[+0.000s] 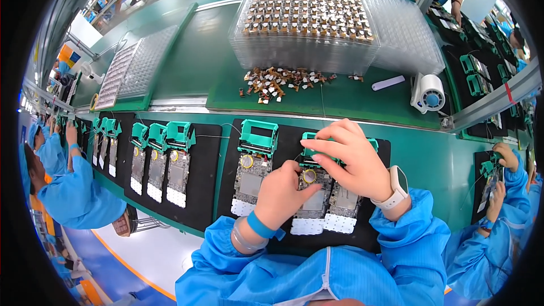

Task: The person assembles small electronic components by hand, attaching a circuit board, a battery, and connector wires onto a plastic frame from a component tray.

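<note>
Both of my hands are at the middle circuit board (313, 203), which has a green plastic frame (307, 136) at its far end and a white strip (307, 226) at its near end. My left hand (283, 190) is closed at the board's left side, its thumb lying over the board beside a round yellow-rimmed part (309, 176). From the right, my right hand (352, 158) has its fingers bent together on the green frame; the fingertips partly cover it. Two similar boards flank it, the left board (251, 184) and the right board (343, 203).
Black mats (199, 187) carry several more boards to the left. Beyond a metal rail lie a pile of small brown-and-white parts (272, 84), stacked clear trays (306, 51), a white strip (388, 83) and a small white fan (430, 93). Co-workers sit at both sides, one blue sleeve (487, 260) close on the right.
</note>
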A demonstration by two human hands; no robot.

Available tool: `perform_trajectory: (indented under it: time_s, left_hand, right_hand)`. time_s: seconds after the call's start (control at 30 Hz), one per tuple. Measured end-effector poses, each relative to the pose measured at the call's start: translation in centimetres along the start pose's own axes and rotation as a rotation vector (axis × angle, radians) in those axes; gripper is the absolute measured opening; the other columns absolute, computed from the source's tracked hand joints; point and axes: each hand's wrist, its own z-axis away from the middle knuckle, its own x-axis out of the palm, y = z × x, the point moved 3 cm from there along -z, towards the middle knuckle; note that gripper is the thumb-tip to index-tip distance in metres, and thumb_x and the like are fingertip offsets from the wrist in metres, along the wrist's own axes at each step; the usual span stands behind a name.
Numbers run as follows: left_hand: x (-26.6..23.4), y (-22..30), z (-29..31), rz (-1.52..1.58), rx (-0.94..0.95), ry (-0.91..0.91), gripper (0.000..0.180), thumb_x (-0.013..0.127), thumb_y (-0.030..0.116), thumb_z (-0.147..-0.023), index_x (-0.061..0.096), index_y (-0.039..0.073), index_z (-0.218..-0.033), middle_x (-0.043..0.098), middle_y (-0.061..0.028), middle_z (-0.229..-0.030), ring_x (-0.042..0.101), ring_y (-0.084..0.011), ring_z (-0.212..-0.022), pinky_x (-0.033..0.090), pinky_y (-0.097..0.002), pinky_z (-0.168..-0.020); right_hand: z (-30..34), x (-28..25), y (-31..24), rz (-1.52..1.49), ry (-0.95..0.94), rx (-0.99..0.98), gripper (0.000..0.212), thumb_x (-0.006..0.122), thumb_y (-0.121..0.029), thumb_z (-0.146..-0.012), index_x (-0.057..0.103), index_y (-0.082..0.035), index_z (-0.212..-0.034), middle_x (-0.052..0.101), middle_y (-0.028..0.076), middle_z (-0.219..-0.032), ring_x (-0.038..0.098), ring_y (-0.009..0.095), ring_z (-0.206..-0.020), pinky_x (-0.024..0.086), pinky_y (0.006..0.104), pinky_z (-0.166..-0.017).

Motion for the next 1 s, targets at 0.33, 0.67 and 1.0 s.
perform_trajectory:
  time_s: [0.33,0.67,1.0]
  left_hand:
    - [-0.3,-0.7,-0.5,0.923,-0.103,0.0,0.025,0.06,0.002,-0.086,0.043,0.004,-0.104,0.056,-0.0002,-0.083,0.05,-0.0021,-0.07,0.039,-0.0168,-0.057]
    - [-0.5,-0.9,-0.6,1.009,0.011,0.044,0.012,0.054,0.002,-0.091,0.055,0.002,-0.103,0.057,-0.0002,-0.097,0.052,-0.0057,-0.09,0.042,-0.02,-0.076]
    - [-0.7,0.2,-0.6,0.94,-0.005,0.025,0.022,0.059,0.0,-0.086,0.052,0.003,-0.107,0.055,0.0009,-0.094,0.05,-0.0038,-0.084,0.042,-0.0182,-0.071]
  right_hand:
    - [0.2,1.2,0.6,0.078,-0.081,-0.051,0.033,0.06,-0.017,-0.083,0.061,-0.015,-0.116,0.059,0.006,-0.105,0.049,0.031,-0.104,0.038,0.0438,-0.092]
    - [0.6,1.5,0.9,-0.127,-0.011,-0.007,0.031,0.06,-0.008,-0.082,0.062,-0.012,-0.112,0.061,0.007,-0.096,0.051,0.029,-0.098,0.039,0.0405,-0.089]
    - [0.7,1.5,0.8,-0.204,0.156,0.058,0.018,0.063,-0.004,-0.078,0.065,-0.008,-0.095,0.062,0.005,-0.082,0.054,0.026,-0.086,0.041,0.037,-0.08]
